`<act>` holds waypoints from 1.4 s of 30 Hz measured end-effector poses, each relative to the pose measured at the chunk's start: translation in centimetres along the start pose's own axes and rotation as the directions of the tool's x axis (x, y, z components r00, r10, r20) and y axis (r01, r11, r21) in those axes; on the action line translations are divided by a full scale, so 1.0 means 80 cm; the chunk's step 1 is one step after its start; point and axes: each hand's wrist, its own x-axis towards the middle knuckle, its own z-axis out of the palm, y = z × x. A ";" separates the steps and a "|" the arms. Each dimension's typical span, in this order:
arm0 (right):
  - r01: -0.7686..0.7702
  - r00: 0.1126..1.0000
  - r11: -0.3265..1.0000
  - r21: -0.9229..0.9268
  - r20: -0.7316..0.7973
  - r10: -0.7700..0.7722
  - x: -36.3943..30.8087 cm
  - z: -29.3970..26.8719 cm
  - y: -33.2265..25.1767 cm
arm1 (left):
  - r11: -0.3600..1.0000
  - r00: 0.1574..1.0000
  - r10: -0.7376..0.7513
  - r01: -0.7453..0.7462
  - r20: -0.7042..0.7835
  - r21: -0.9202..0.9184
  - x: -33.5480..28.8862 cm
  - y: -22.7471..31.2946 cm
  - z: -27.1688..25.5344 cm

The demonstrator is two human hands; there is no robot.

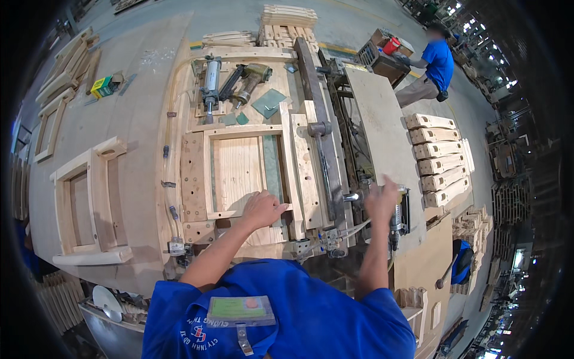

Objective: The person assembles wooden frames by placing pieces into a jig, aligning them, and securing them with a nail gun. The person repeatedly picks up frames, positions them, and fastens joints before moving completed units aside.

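A pale rectangular wooden frame [208, 173] lies in a wooden clamping jig [192, 173] in front of me. My left hand [263, 209] is closed over the near rail of this frame, fingers curled and pointing right. My right hand [382, 200] is raised on the right, beside a pneumatic cylinder [396, 221] at the edge of a grey board [376, 113]. Motion smears its fingers, so its grip does not show. Between the hands, a hammer [320, 128] lies along the jig's dark metal bar [311, 78].
An air-powered tool [252, 82] and another cylinder [211, 78] lie at the jig's far end. An assembled wooden frame [98, 203] rests on the left, near a green-yellow box [103, 87]. Shaped wooden parts [439, 164] are stacked right. A co-worker [439, 63] stands far right.
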 end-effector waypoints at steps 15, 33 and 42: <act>-0.436 0.892 0.820 0.370 0.303 0.337 -0.017 -0.104 0.115 | 0.959 0.886 0.125 -0.224 -0.446 -0.176 -0.071 0.006 -0.013; -0.581 0.699 0.599 0.551 0.714 0.022 -0.161 -0.020 -0.162 | 0.725 0.931 0.032 0.229 0.364 -0.650 -0.057 0.025 0.079; -0.507 0.704 0.701 0.501 0.710 0.001 -0.162 -0.004 -0.154 | 0.756 0.940 0.055 0.182 0.337 -0.628 -0.039 0.016 0.094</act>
